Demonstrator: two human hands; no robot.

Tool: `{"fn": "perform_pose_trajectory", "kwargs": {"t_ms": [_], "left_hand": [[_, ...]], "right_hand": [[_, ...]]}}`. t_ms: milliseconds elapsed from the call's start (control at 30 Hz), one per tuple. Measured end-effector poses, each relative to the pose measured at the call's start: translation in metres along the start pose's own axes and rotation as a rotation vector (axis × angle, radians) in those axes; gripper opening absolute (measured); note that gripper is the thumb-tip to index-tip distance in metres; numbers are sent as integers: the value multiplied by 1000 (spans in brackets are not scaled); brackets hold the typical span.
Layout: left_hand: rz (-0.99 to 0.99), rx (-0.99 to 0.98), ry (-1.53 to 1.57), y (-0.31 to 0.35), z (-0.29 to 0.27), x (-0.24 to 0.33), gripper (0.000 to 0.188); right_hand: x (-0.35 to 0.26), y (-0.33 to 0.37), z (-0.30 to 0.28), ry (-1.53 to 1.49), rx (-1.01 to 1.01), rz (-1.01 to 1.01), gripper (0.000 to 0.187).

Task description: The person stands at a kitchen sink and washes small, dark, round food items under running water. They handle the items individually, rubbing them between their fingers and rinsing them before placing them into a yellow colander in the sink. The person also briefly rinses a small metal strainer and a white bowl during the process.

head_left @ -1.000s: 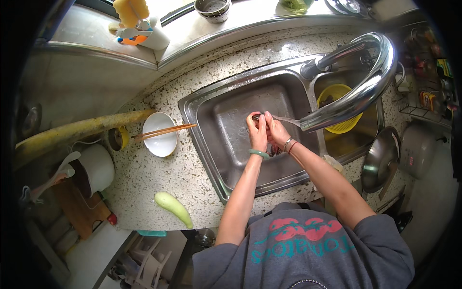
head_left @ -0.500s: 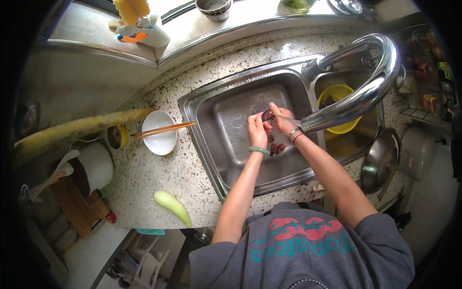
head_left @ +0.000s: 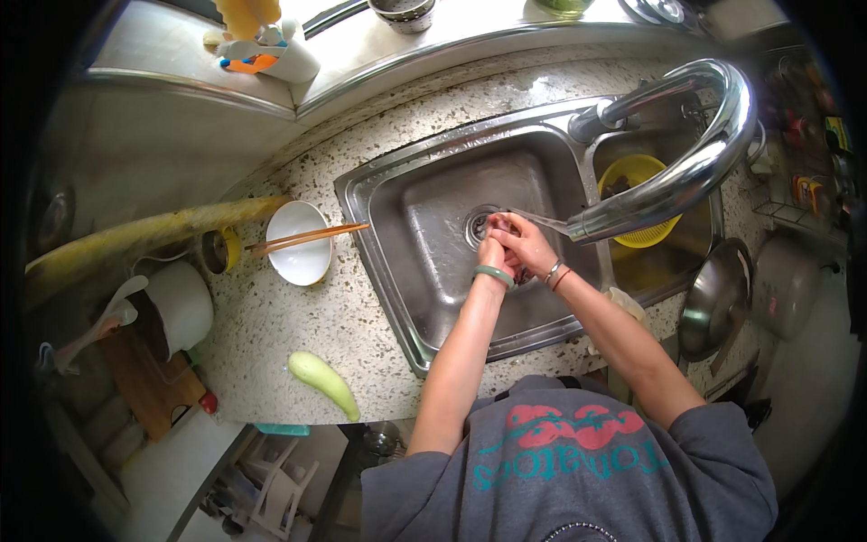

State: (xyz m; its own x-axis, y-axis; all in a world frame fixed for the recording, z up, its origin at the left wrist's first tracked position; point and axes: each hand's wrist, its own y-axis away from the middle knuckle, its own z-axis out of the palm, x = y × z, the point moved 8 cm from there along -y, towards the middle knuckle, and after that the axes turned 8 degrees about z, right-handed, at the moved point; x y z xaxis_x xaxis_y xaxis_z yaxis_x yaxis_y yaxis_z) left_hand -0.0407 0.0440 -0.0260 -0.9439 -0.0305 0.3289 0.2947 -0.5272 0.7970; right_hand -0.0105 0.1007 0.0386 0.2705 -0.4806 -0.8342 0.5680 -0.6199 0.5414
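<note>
Since half a second ago the right hand [head_left: 531, 246] has dropped a little and closed in against the left hand [head_left: 497, 249], and the drain [head_left: 477, 228] now shows plainly at their ten o'clock. In the head view, the only one there is, the two hands are pressed together over the sink [head_left: 424, 262], curled fingertips seeming to pinch a small dark red piece [head_left: 499, 220] at their upper end, toward eleven o'clock; which hand bears more of the grip I cannot tell. More dark red pieces [head_left: 523, 275] peep out below the palms at six o'clock, mostly hidden. The tap [head_left: 668, 191] sends its thin stream in from three o'clock, meeting the fingers. To rinse well, I would turn the piece so every face meets the water, rubbing with thumb pads rather than squeezing (it looks wet and probably slips easily). Best to keep it away from the drain, tilting the fingertips toward three o'clock. The yellow basket [head_left: 646, 237] sits in the other basin at two o'clock.
</note>
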Motion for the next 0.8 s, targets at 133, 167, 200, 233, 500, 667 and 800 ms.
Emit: {"fn": "perform_pose_trajectory", "kwargs": {"t_ms": [133, 167, 200, 233, 500, 667, 800], "left_hand": [[92, -13, -183, 11, 9, 15, 34], [116, 35, -251, 17, 12, 18, 34], [196, -6, -174, 13, 11, 16, 36], [175, 16, -153, 11, 7, 12, 33], [-401, -180, -30, 23, 0, -12, 42], [-207, -20, -192, 21, 3, 14, 54], [-104, -86, -322, 23, -1, 23, 61]], "right_hand": [[-23, 7, 2, 6, 175, -171, 21], [-20, 4, 4, 60, 167, -126, 25], [-17, -1, 6, 113, 159, -81, 28], [-16, -5, 6, 169, 154, -41, 33], [45, -7, -6, -263, 51, 407, 34], [13, -3, -3, -57, 141, -29, 25], [19, 4, 1, -208, 133, 348, 21]]}}
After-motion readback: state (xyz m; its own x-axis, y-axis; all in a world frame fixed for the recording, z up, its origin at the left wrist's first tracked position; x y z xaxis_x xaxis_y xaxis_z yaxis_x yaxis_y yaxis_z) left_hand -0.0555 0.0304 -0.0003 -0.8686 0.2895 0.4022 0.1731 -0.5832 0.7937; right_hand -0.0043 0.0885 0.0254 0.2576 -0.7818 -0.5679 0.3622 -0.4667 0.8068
